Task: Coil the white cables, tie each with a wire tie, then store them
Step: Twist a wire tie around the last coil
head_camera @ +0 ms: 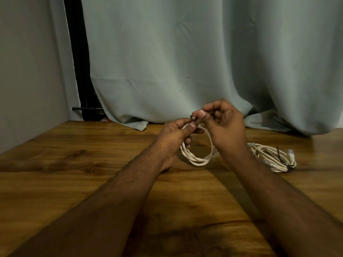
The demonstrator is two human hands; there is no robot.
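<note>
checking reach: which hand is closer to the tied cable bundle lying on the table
Right. The right hand is just left of the tied bundle; the left hand is farther left, across the held coil.

A coiled cable [199,154] hangs between the left hand [174,140] and right hand [225,127], above the table [74,173]. A tied coil [272,157] lies on the table to its right. A curtain [185,62] hangs behind.

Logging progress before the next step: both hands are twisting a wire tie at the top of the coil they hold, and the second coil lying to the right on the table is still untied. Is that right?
Not quite. The second coil on the table already carries a dark wire tie, as the head view shows. The rest holds: the left hand and right hand work a tie at the top of the held coil.
</note>
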